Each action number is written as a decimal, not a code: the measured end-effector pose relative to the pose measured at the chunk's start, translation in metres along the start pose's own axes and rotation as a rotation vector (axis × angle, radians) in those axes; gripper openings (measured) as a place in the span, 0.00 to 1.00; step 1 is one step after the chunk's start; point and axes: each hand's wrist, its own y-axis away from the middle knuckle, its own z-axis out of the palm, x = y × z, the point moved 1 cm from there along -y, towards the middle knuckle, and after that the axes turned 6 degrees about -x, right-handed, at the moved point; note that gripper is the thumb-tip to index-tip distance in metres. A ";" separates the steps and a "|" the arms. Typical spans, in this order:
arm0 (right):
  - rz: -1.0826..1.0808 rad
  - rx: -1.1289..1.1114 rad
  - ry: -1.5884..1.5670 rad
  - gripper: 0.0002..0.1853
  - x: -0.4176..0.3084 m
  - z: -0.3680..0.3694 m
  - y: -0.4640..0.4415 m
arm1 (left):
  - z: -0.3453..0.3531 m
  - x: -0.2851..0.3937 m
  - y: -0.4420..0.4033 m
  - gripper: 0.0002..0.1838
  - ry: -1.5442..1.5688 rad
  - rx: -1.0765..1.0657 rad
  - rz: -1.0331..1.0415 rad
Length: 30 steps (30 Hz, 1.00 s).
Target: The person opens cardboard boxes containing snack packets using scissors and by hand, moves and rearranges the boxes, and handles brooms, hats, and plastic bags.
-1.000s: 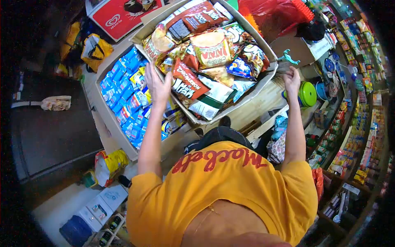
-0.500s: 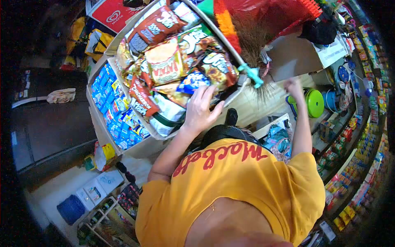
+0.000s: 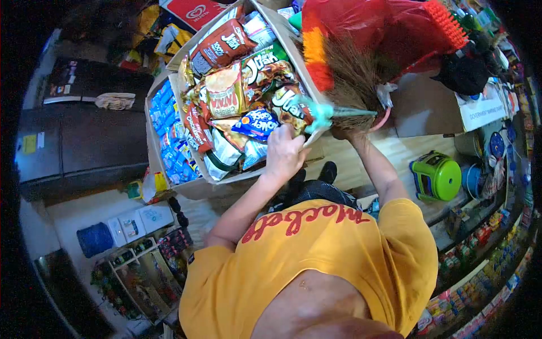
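Note:
My left hand (image 3: 285, 151) is at the near right edge of an open cardboard box (image 3: 199, 183). Its fingers are curled beside the snack packs; what they hold, if anything, is hidden. Close to them lie a blue snack pack (image 3: 257, 124) and a brown-and-green one (image 3: 289, 107). My right hand (image 3: 352, 134) reaches under the bristles of a stick broom (image 3: 353, 73), its fingers mostly hidden. Between the hands, at the box corner, a teal strip-like thing (image 3: 322, 116) is smeared by motion.
A box of blue packets (image 3: 168, 133) adjoins the snack box on the left. Behind the broom lies red plastic (image 3: 344, 22). A green stool (image 3: 443, 179) stands on the floor at right, near shelves of packaged goods (image 3: 480, 282). A dark fridge-like cabinet (image 3: 90, 135) is at left.
My right hand has moved left and forward from open space to beneath the broom. My left hand's fingers have gone from spread to curled. The view has shifted, and the teal thing has stretched rightward.

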 end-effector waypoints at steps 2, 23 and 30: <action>-0.024 -0.017 -0.045 0.34 0.004 -0.019 -0.005 | 0.005 -0.004 0.003 0.12 0.011 -0.006 0.031; -0.062 0.163 -0.621 0.37 0.031 -0.033 -0.062 | -0.027 0.019 0.014 0.11 0.047 0.015 -0.089; -0.009 0.199 -0.884 0.38 0.050 -0.095 -0.041 | -0.028 0.015 0.014 0.12 0.028 -0.076 -0.142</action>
